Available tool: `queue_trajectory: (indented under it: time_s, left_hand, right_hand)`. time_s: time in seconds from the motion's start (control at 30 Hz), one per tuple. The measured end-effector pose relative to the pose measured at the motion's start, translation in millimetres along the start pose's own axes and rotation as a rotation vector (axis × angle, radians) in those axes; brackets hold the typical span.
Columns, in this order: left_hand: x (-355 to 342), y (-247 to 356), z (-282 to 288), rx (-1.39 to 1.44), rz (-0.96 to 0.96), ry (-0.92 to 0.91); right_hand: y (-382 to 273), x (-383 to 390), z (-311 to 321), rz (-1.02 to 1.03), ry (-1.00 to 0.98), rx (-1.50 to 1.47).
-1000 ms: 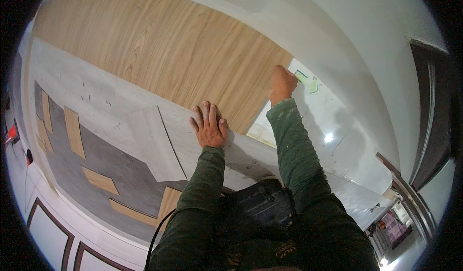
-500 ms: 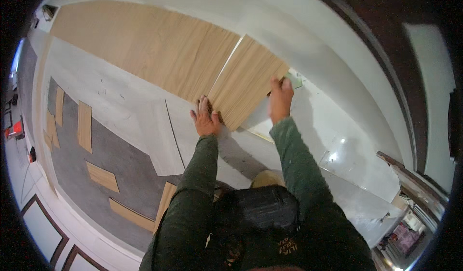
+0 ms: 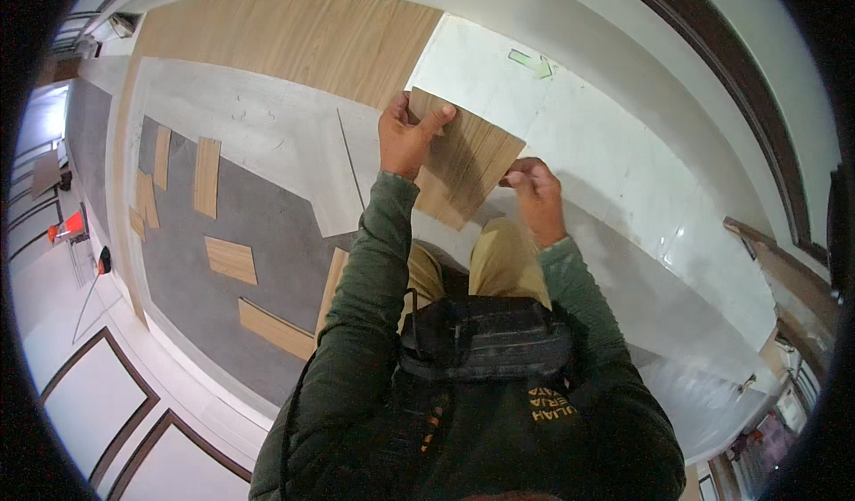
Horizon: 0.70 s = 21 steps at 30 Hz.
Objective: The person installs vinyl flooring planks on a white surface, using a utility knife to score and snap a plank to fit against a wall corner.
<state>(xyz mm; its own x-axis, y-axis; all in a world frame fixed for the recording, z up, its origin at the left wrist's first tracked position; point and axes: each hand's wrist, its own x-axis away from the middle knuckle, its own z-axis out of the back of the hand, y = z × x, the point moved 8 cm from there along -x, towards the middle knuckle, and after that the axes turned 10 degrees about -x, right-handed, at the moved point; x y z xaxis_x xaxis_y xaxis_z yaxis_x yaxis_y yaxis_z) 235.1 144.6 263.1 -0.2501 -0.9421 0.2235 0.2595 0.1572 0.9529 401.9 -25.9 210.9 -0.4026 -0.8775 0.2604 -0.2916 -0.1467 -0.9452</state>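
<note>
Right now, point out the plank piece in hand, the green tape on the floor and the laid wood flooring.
plank piece point(image 3: 468, 158), head view, middle of its wood face.
green tape point(image 3: 532, 61), head view, its centre.
laid wood flooring point(image 3: 294, 38), head view, bare middle of the laid area.

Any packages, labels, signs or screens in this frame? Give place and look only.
Green tape label: on the white underlay, beyond the plank piece both hands hold; small, arrow-like.
Yellow print: on the person's dark top, right side; small lettering.
No packages or screens.
</note>
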Motion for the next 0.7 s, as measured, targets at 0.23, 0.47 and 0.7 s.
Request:
queue_trajectory:
  time_s: [0.23, 0.47, 0.7]
  left_hand:
    - [43.9, 50.8, -10.6, -0.001, -0.053, -0.062]
    - [98.3, 48.4, 26.6, -0.077, 0.045, -0.119]
    - [130.8, 52.6, 45.3, -0.011, -0.027, -0.12]
  right_hand:
    - [218.8, 160.4, 227.9, -0.367, 0.211, 1.342]
    - [218.7, 196.9, 197.7, -0.443, 0.303, 1.172]
    - [160.4, 173.8, 229.9, 0.146, 0.534, 0.643]
